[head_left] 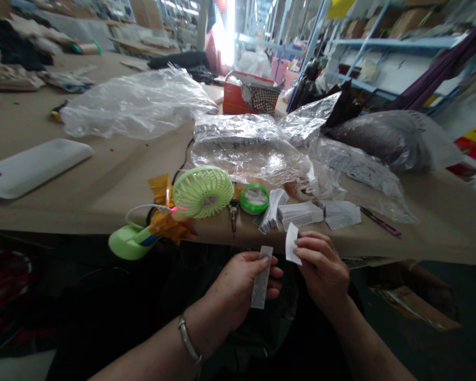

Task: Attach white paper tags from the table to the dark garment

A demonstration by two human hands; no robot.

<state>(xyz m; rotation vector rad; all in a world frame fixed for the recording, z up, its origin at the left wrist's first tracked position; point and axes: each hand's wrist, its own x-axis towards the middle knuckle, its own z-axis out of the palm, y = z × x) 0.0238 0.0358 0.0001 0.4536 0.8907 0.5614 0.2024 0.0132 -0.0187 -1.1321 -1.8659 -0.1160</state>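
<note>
My left hand [241, 280] pinches a narrow white label strip [259, 290] between thumb and fingers, just in front of the table edge. A short gap to the right, my right hand [321, 267] grips another white label [291, 243] by its side, tilted upright. Beyond the hands lie stacks of printed labels: one bundle [275, 210] slants beside a green round tub [254, 199] with whitish contents, another stack [301, 213] lies flat, and a third [343, 214] sits to its right. The print on the held labels is too blurred to read.
A green fan [203, 193] stands at the table edge, with a cable and orange tape around it. Near it lies a small screwdriver-like tool [234, 216]. Clear plastic bags [249, 148] cover the middle. A pink pen-like object [381, 221] lies right, a white device [39, 166] left.
</note>
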